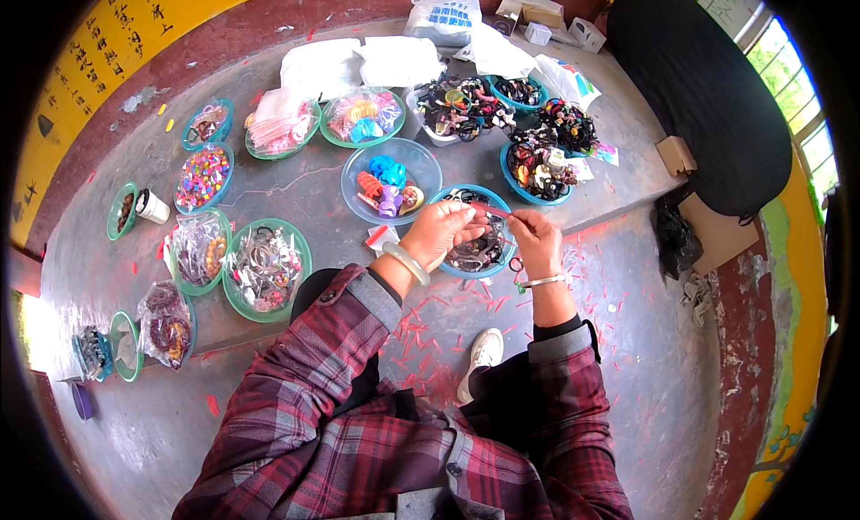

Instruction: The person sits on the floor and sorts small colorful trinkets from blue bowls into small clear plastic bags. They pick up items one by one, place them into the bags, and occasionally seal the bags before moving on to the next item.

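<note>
My left hand [439,233] and my right hand [537,242] are raised close together, fingers pinched. Between their fingertips runs a thin red strip [489,212], held at both ends; its exact kind is too small to tell. A small dark loop [516,264] shows beside the right palm. Right under the hands stands a blue basin [445,191] of dark hair ties, partly hidden by them. Just beyond is a clear blue basin [349,190] with blue, orange and purple pieces. A small white and red packet [380,240] lies by my left wrist.
Basins of beads [204,178], hair accessories [267,267] and pink bags [279,124] spread over the grey ledge at left. Dark hair ties fill basins [540,172] at the far right. Red scraps [414,332] litter the floor around my shoe [485,357]. A black padded board [699,90] leans at right.
</note>
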A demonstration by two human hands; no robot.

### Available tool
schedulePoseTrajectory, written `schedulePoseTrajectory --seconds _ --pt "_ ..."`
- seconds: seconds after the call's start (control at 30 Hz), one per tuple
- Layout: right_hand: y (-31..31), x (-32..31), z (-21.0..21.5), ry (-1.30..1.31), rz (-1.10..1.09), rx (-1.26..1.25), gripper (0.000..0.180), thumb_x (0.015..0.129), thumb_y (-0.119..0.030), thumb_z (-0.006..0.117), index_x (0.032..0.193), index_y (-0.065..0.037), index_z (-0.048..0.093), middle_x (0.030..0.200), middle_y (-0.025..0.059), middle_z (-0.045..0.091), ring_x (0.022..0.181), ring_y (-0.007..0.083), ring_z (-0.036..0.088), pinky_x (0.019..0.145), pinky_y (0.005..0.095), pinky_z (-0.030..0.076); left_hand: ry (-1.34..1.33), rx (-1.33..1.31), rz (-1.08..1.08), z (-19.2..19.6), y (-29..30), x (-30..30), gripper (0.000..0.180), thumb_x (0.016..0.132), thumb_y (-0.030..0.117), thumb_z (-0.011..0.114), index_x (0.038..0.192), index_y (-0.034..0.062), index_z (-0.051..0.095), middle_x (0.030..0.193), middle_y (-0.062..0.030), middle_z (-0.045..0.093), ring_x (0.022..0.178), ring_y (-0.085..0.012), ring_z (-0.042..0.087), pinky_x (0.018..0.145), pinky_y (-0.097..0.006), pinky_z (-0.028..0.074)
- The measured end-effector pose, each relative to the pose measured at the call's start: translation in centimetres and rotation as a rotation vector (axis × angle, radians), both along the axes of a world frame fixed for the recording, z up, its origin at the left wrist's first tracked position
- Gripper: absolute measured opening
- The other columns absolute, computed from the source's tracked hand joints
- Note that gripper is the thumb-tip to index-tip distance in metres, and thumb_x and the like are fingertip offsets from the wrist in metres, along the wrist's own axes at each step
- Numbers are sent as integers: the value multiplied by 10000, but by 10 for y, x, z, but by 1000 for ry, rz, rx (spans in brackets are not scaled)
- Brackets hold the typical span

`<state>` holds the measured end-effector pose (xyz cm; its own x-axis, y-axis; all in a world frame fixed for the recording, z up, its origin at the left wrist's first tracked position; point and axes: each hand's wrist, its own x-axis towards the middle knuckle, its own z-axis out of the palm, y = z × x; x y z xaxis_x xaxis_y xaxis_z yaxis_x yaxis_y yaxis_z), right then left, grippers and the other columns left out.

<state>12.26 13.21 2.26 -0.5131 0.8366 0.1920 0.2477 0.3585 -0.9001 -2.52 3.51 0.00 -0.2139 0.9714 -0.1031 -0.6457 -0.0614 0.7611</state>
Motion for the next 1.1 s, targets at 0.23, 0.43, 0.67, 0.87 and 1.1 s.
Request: schedulePoseTrajectory --seconds 0.23,0.43,0.67,0.87,1.1 --pt "-40 -5 29 -136 -68 677 135 666 -74 613 798 -96 631 757 56 589 737 240 551 660 343 421 128 -99 -72 -4 1 3 225 884 93 415 1019 -48 526 979 -107 558 889 -165 570 784 -248 483" --pt "-52 -9 25 -252 -98 788 87 666 -119 603 750 -108 624 714 30 574 718 218 539 690 346 375 414 -21 -173 -6 0 9 225 868 56 441 1054 -32 531 997 -57 555 860 -107 552 763 -235 476" --pt "-48 -11 15 -297 -59 824 38 662 -131 592 690 -106 597 669 30 551 708 221 534 692 349 378 606 18 -222 -22 4 6 202 850 27 461 1019 -18 561 936 -32 574 819 -85 544 719 -226 469" --pt "-49 -13 11 -369 -46 793 45 621 -117 606 664 -105 598 665 40 563 693 239 536 671 351 386 798 -40 -199 -26 3 6 157 823 18 478 926 -15 592 833 -19 591 750 -67 533 658 -219 455" --pt "-48 -13 5 -370 -39 818 27 598 -100 582 600 -99 554 618 36 536 668 228 535 662 348 388 921 -58 -213 -32 2 5 141 816 12 470 870 -15 598 763 -7 582 676 -60 504 599 -218 430"
